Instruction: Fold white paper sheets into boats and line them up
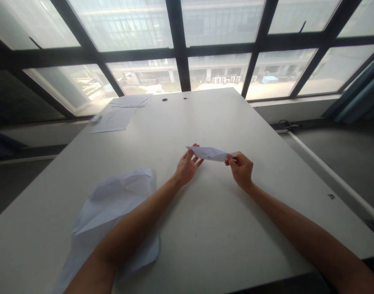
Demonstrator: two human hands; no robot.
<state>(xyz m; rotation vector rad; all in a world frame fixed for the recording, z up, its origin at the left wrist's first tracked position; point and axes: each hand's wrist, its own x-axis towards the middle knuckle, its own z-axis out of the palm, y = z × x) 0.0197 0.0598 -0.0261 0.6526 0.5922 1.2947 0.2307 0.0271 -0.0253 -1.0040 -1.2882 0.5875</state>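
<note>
A narrow piece of folded white paper (pixel 212 154) is held up above the white table, stretched between my two hands. My left hand (pixel 187 165) pinches its left end between thumb and fingers, with the other fingers spread below it. At the opposite end, my right hand (pixel 241 168) grips the paper between thumb and curled fingers. A large creased sheet of white paper (pixel 119 192) lies under and beside my left forearm, which hides part of it.
The white table (pixel 187 241) extends toward tall windows (pixel 217 73). Several flat paper sheets (pixel 116 118) lie at its far left, near a small, blurry greyish object (pixel 95 119). Two round holes (pixel 165 99) show near the far edge. A small dark mark (pixel 331 197) sits at right.
</note>
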